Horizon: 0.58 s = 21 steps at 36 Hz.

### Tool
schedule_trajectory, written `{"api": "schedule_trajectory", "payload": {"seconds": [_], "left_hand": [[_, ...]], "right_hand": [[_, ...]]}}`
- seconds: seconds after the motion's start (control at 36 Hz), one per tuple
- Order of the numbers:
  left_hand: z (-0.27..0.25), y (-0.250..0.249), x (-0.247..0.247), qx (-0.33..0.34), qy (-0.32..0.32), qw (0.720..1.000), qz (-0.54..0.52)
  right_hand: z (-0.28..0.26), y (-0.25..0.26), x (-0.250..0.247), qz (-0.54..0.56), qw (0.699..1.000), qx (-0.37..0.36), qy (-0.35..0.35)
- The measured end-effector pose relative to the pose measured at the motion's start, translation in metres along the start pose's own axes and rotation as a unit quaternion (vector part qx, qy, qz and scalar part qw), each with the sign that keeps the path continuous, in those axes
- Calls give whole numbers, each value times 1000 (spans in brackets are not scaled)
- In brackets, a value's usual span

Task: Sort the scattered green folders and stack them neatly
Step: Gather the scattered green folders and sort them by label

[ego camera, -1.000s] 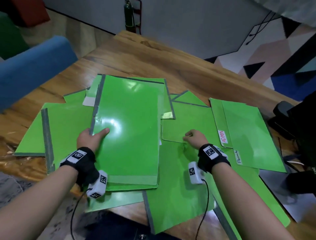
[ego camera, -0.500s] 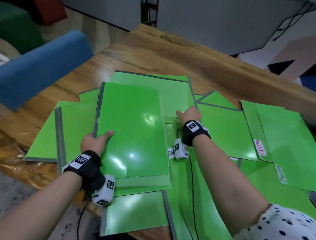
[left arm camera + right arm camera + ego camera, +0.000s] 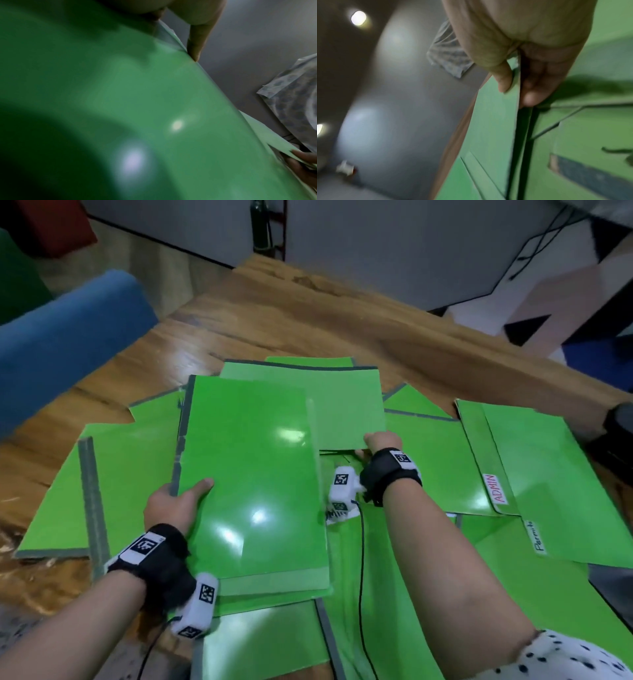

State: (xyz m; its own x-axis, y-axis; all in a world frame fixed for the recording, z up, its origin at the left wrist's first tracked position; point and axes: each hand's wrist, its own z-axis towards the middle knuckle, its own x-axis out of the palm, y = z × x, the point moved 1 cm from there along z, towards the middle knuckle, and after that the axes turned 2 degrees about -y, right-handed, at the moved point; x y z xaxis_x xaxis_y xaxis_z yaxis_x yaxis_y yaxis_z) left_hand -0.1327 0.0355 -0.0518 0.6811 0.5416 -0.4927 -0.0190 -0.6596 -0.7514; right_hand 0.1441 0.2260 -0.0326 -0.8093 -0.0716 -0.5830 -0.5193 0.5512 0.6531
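Several green folders lie scattered and overlapping on the wooden table (image 3: 274, 313). My left hand (image 3: 178, 501) grips the left edge of a small stack of green folders (image 3: 250, 474), thumb on top, with its near end raised a little; its glossy face (image 3: 137, 94) fills the left wrist view. My right hand (image 3: 380, 443) pinches the near edge of another green folder (image 3: 342, 402) that lies behind the stack and lifts it, thumb on top and fingers (image 3: 537, 86) beneath the folder edge (image 3: 515, 81). Labelled folders, "ADMIN" (image 3: 493, 453) and "Permits" (image 3: 565, 508), lie at the right.
A blue chair back (image 3: 61, 337) stands at the table's left. Dark objects (image 3: 616, 426) sit at the right edge. More green folders (image 3: 126, 474) spread left and toward me (image 3: 260, 642). Bare wood shows at the far side of the table.
My right hand left the folder at the right, moved forward and left, and took hold of the rear folder's near edge, lifting it. The left hand kept its grip on the stack.
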Motion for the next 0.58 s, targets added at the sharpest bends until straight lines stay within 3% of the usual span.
{"api": "schedule_trajectory", "payload": {"seconds": [0.06, 0.11, 0.19, 0.28, 0.36, 0.42, 0.58], "left_hand": [[-6, -4, 2, 3, 8, 1000, -1], [-13, -8, 5, 6, 19, 1000, -6], [-27, -17, 13, 8, 42, 999, -20], [-44, -23, 25, 4, 61, 998, -22], [-61, -29, 37, -2, 71, 997, -13], [-70, -34, 47, -2, 75, 997, -14], [-96, -40, 73, 4, 82, 997, -9]], "right_hand": [[-4, -20, -22, 124, 992, 4, -7], [-17, -36, -41, 341, 937, 69, -17], [-37, -74, -73, 422, 898, 101, -73], [-65, -121, -90, 411, 900, 123, -77], [-89, -159, -98, 333, 930, 153, -15], [-93, -178, -104, 266, 949, 170, -18], [-91, -177, -126, 229, 959, 160, -41]]}}
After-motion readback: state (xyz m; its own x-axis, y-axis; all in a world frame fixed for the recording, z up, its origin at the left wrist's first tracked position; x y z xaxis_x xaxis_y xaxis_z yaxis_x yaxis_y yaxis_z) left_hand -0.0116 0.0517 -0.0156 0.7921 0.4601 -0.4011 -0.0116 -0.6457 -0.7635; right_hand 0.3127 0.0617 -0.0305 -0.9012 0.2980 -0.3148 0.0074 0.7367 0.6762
